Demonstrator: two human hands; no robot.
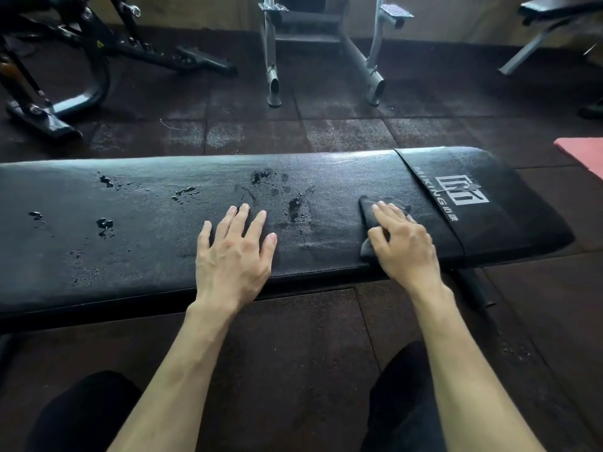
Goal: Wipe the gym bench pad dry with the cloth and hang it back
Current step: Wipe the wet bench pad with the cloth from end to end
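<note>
Both hands were down on the pad point(163, 230). Left hand point(233, 252) lay flat, palm down, fingers straight and spread, holding nothing, near the pad's front edge about mid-length. Right hand point(403, 246) pressed on the cloth point(367, 207), fingers mostly straight and laid over it, thumb alongside the cloth's left edge; no clear curl round it. Cloth was dark, bunched, lying on the pad right of centre, just left of the logo band point(456, 197), mostly covered by the hand, a corner poking out beyond the fingertips and a fold showing under the palm.

Pad was black, long, running left to right across the view, low over the floor point(293, 337). Water drops point(104, 225) and small puddles were scattered over the left half and the middle; smeared damp streaks lay between the two hands. White logo and lettering sat on the band at the right end.

Both forearms were bare, reaching in from below. Dark-clad knees point(85, 412) showed at the bottom edge, one each side.

Floor was dark rubber tile with pale scuffed patches beyond the pad. Black machine frame point(81, 93) stood far left, a grey metal frame point(274, 76) with two tube feet at top centre, another bench point(554, 11) at top right. Pink mat point(584, 154) edge showed at the right border.
</note>
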